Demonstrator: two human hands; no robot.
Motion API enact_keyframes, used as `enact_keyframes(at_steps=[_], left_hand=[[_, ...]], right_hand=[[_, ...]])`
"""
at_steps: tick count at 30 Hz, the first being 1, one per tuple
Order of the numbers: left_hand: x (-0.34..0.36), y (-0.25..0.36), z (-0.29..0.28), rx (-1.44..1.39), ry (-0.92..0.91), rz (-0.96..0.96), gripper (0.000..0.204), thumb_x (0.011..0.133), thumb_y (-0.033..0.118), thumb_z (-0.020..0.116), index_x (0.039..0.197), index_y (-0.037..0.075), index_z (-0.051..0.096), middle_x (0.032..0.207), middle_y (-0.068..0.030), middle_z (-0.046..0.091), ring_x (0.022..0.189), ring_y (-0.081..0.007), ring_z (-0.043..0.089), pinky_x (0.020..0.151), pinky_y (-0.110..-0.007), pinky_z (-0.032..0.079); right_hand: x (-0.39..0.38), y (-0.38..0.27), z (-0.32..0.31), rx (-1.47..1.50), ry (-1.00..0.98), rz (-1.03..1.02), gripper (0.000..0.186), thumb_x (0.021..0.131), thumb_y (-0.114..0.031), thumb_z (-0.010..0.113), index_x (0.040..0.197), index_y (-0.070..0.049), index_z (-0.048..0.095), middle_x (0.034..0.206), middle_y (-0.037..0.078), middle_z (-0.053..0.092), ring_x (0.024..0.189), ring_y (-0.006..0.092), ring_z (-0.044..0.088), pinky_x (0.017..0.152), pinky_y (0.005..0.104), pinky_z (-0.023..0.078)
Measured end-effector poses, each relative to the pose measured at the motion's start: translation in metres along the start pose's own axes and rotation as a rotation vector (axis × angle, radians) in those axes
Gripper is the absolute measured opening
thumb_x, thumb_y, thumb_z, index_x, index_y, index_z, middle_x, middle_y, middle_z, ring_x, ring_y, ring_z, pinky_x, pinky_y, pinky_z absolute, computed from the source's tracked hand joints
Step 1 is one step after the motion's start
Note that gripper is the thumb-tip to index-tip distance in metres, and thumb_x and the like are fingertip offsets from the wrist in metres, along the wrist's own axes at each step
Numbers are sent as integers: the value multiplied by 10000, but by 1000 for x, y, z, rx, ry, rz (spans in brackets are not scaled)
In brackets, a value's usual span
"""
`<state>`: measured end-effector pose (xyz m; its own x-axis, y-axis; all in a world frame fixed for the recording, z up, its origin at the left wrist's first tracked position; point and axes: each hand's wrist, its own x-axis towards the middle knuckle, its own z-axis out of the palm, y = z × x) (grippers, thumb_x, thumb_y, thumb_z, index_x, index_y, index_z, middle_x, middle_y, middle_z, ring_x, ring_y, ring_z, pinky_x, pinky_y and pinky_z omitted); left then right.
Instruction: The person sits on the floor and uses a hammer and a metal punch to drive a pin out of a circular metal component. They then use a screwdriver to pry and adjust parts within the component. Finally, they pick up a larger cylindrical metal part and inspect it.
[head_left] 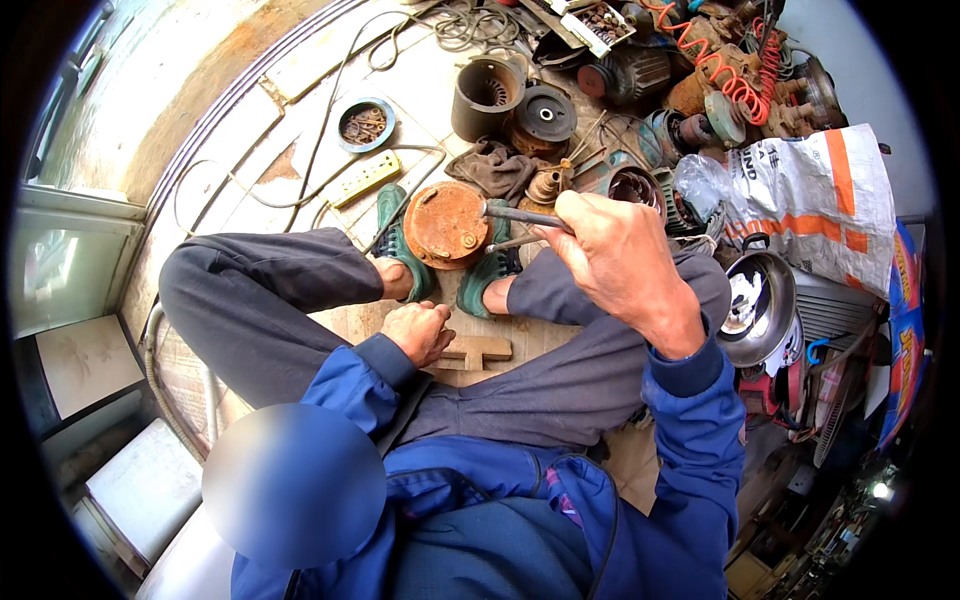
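Note:
My right hand (620, 270) is closed on a long dark metal tool (520, 215), whose two bars reach to a rusty round metal housing (440, 220) held upright between my green shoes (395, 250). Lower down, my left hand (415, 330) has its fingers curled, close to a T-shaped wooden piece (470, 352) on the floor; whether it holds something small I cannot make out. Just beyond the housing lie a brown rag (490, 170) and a small brass-coloured part (545, 185).
A yellow power strip (362, 180), a blue-rimmed bowl of bolts (366, 127) and a hollow motor casing (485, 100) lie ahead. Motors and a coiled orange hose (760, 90) crowd the upper right. A woven sack (810, 210) and a steel pan (755, 310) are at my right.

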<state>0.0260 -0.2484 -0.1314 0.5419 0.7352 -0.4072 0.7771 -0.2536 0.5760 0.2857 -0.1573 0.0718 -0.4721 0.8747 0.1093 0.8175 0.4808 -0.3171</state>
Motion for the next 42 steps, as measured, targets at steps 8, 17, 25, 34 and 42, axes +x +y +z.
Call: enact_keyframes(at_steps=[8,17,25,34,42], left_hand=[[3,3,-5,13,-73,-18,352,966,335,693,1181,56,678,1060,-212,719,986,-424,701,850,-529,553],[5,4,-6,12,-82,-30,362,961,328,696,1193,51,680,1077,-215,719,1011,-420,699,868,-523,553],[4,4,-11,-71,107,39,307,938,297,708,1109,42,700,991,-208,722,971,-415,715,836,-521,566],[15,5,-55,-842,468,-60,230,1039,69,646,1228,-60,671,941,-39,700,809,-84,612,709,-258,515],[14,5,-53,-713,501,-35,229,1040,88,650,1214,-57,676,930,-16,698,795,-64,591,707,-241,499]], right_hand=[[-1,-3,-2,17,2,21,226,898,-175,776,852,-53,591,753,150,653,703,390,683,593,485,520],[1,-4,1,50,37,-25,210,889,-152,776,846,-58,593,743,140,634,671,387,669,561,470,509],[11,-1,-5,-190,52,-432,343,631,-320,808,824,-109,618,821,50,600,901,251,633,913,433,527],[24,9,14,-187,248,-541,150,783,-212,675,854,-87,633,857,84,588,963,283,629,1074,493,492],[27,14,27,-277,299,-361,288,878,-302,727,764,-142,517,683,20,503,653,211,565,613,373,448]])
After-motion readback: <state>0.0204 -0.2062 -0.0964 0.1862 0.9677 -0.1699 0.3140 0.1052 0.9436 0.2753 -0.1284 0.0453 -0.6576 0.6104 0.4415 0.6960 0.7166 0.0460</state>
